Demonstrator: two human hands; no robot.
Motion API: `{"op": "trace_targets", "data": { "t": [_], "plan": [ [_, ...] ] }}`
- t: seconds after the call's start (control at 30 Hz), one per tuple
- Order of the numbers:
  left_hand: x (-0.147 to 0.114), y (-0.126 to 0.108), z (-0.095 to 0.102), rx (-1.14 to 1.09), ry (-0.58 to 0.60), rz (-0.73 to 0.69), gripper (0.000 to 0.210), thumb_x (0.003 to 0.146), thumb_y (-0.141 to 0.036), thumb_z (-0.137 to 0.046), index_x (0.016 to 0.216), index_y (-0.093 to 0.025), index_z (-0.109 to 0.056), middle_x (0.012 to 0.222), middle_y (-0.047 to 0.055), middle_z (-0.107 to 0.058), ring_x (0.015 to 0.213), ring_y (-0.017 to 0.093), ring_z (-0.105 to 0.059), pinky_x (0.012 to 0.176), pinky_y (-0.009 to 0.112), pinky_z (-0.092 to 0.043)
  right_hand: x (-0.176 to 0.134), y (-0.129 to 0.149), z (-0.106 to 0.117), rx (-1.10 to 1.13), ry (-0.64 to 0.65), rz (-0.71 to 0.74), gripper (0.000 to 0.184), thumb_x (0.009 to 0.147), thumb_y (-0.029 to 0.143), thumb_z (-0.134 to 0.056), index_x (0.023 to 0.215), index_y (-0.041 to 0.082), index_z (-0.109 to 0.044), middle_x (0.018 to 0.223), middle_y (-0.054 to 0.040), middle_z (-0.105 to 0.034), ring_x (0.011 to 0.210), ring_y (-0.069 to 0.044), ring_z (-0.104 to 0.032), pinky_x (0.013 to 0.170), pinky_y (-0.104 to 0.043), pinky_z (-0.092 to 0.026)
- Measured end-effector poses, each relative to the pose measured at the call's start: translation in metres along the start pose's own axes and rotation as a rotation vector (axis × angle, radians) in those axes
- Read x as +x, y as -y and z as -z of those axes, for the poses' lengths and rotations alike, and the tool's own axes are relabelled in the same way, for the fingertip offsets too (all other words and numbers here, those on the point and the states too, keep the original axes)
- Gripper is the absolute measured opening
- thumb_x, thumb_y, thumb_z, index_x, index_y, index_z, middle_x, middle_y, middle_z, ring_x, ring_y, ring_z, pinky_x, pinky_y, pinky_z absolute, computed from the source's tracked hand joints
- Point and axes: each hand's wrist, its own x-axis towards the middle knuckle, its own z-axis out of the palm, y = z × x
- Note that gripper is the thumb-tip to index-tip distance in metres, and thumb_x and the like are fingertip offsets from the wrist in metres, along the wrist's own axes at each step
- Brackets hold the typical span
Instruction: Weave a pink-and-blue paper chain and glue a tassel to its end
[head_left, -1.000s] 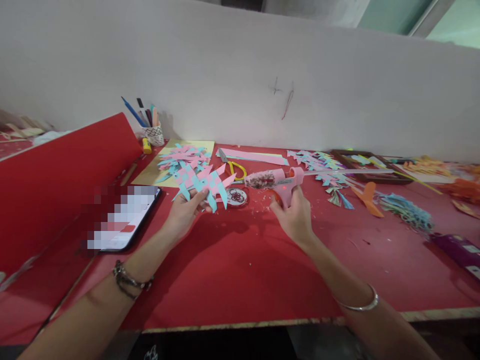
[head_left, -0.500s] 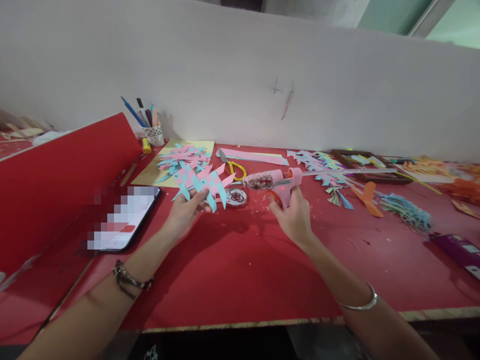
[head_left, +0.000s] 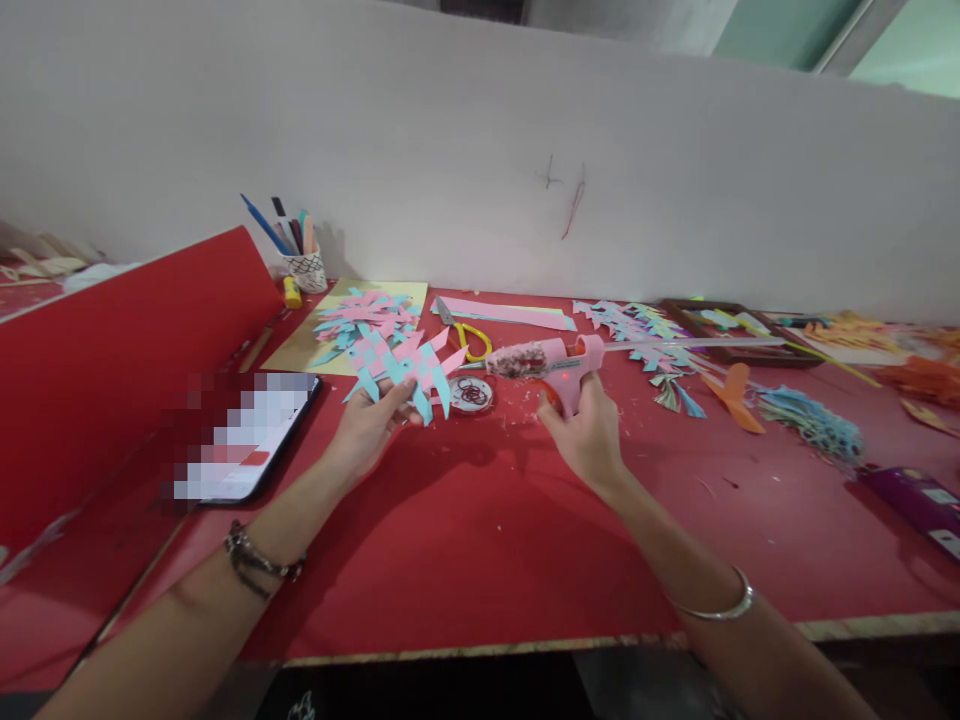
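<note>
My left hand (head_left: 367, 428) pinches a woven paper fish (head_left: 409, 365) of pink and light blue strips between thumb and fingers, above the red table. My right hand (head_left: 586, 428) is wrapped round the handle of a pink hot glue gun (head_left: 566, 370), a finger by its orange trigger. A long clear glue stick (head_left: 690, 343) sticks out of its back to the right. The nozzle points left toward the fish and stays a little apart from it. Behind the fish and nozzle lie scissors (head_left: 472, 342) with yellow handles and a round dish (head_left: 472, 395) holding dark thread-like bits.
More woven paper pieces (head_left: 375, 315) lie on a yellow sheet (head_left: 300, 340). A phone (head_left: 259, 450) rests at left beside a red board (head_left: 127, 370). A pen cup (head_left: 306, 270) stands by the wall. Paper garlands (head_left: 630, 330), blue tassels (head_left: 814, 420) and a purple phone-like object (head_left: 911, 500) are at right.
Almost nothing differs. The view has shifted very slightly; both hands keep their hold on the paper fish and the glue gun.
</note>
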Motion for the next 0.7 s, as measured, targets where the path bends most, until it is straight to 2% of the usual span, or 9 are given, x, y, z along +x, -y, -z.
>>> {"op": "trace_targets", "data": {
  "t": [0.17, 0.53, 0.7],
  "plan": [
    [0.0002, 0.0011, -0.0001, 0.013, -0.001, -0.003, 0.023, 0.061, -0.016, -0.063, 0.044, -0.016, -0.047, 0.038, -0.006, -0.049, 0.032, 0.005, -0.046, 0.038, 0.016, -0.039, -0.0011, 0.0015, -0.0006, 0.003, 0.034, -0.006, 0.019, 0.064, 0.031, -0.047, 0.078, 0.02, -0.043, 0.055, 0.0017, -0.052, 0.046, -0.014, -0.05, 0.045, -0.024, -0.036],
    [-0.0006, 0.0019, 0.0007, 0.035, 0.014, -0.004, 0.022, 0.061, -0.017, -0.063, 0.045, -0.015, -0.048, 0.041, -0.006, -0.05, 0.034, 0.005, -0.047, 0.04, 0.017, -0.039, -0.004, 0.0016, -0.0043, -0.005, 0.055, -0.002, 0.017, 0.063, 0.033, -0.045, 0.074, 0.02, -0.042, 0.055, 0.0012, -0.052, 0.046, -0.014, -0.05, 0.044, -0.024, -0.036],
    [0.0, 0.0032, 0.0013, 0.033, 0.009, -0.012, 0.021, 0.06, -0.018, -0.063, 0.045, -0.015, -0.048, 0.041, -0.006, -0.05, 0.035, 0.005, -0.046, 0.04, 0.016, -0.038, -0.0045, 0.0007, -0.0058, 0.005, 0.057, 0.021, 0.024, 0.065, 0.035, -0.046, 0.083, 0.019, -0.044, 0.054, 0.0021, -0.052, 0.046, -0.014, -0.05, 0.044, -0.024, -0.036]
  ]
}}
